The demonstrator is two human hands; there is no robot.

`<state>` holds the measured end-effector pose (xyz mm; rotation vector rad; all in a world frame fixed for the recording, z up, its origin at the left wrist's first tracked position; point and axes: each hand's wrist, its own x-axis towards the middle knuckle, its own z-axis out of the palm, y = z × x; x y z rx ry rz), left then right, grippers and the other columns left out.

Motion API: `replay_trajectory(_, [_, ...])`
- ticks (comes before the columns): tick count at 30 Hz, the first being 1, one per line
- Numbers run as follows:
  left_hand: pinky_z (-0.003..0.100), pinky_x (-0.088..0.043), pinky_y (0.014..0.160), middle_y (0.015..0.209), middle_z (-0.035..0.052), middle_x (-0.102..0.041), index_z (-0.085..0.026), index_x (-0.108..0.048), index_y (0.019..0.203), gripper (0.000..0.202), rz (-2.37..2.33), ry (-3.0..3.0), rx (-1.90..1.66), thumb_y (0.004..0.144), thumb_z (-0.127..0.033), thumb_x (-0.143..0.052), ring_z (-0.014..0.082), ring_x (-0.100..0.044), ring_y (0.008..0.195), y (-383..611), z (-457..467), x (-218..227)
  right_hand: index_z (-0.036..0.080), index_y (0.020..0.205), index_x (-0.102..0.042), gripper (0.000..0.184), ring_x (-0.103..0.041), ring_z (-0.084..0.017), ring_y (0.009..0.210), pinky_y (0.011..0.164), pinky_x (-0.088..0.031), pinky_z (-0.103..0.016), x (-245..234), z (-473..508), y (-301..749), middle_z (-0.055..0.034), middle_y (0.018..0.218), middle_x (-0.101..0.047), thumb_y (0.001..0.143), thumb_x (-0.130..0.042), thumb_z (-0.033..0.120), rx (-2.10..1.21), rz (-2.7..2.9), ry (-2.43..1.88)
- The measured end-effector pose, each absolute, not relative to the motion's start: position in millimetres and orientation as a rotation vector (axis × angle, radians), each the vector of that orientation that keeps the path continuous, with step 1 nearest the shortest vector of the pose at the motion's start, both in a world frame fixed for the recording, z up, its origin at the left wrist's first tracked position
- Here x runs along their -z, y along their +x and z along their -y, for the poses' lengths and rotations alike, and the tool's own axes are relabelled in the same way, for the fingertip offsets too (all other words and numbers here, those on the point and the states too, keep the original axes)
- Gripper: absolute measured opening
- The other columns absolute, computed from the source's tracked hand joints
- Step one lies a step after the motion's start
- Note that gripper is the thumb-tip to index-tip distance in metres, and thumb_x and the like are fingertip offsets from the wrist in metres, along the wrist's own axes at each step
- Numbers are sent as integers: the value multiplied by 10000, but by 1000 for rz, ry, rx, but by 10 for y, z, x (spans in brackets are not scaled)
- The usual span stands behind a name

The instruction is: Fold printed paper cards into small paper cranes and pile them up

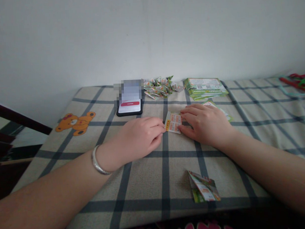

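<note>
A small printed paper leaflet (173, 122) lies on the checked cloth (134, 175) between my two hands. My left hand (140, 135), with a silver bangle on its wrist, pinches the leaflet's left edge between thumb and fingers. My right hand (205, 122) presses down on the leaflet's right part, fingers curled over it. A second sheet peeks out under my right hand. One folded paper piece (204, 190) sits alone near the front edge.
A phone (130, 101) lies face up at the back. Beside it are a heap of several folded paper pieces (159, 87) and a stack of green leaflets (205, 87). Red and green cords (296, 82) lie far right. A bear print (75, 123) marks the cloth's left.
</note>
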<state>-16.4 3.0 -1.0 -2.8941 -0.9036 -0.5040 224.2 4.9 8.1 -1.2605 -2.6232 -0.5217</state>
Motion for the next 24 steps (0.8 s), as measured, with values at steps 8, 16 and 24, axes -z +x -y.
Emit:
replay_trajectory(8, [372, -554, 850, 1083, 91, -682, -150, -676, 1027, 213, 879, -2849, 425, 907, -182, -503, 223, -653, 985, -165, -34, -13, 123, 1201, -628, 411, -589, -287, 1111, 920, -480, -410, -15, -109, 2265, -137, 1221, -662, 918, -552, 412, 282, 2642, -1088])
replay_trajectory(16, [388, -551, 824, 1096, 104, -662, -135, -618, 1051, 204, 925, -2831, 455, 902, -179, -486, 240, -644, 970, -165, -51, 12, 124, 1358, -513, 578, -558, -299, 1188, 1003, -467, -458, 8, -124, 2277, -152, 1296, -621, 865, -624, 404, 106, 2592, -1000])
replay_trajectory(24, [407, -559, 887, 1121, 95, -663, -137, -573, 1118, 240, 1003, -2924, 598, 899, -168, -481, 234, -647, 1022, -166, -54, -1, 114, 1395, -455, 643, -593, -285, 1147, 984, -484, -437, 19, -118, 2273, -165, 1277, -628, 845, -645, 388, 38, 2523, -989])
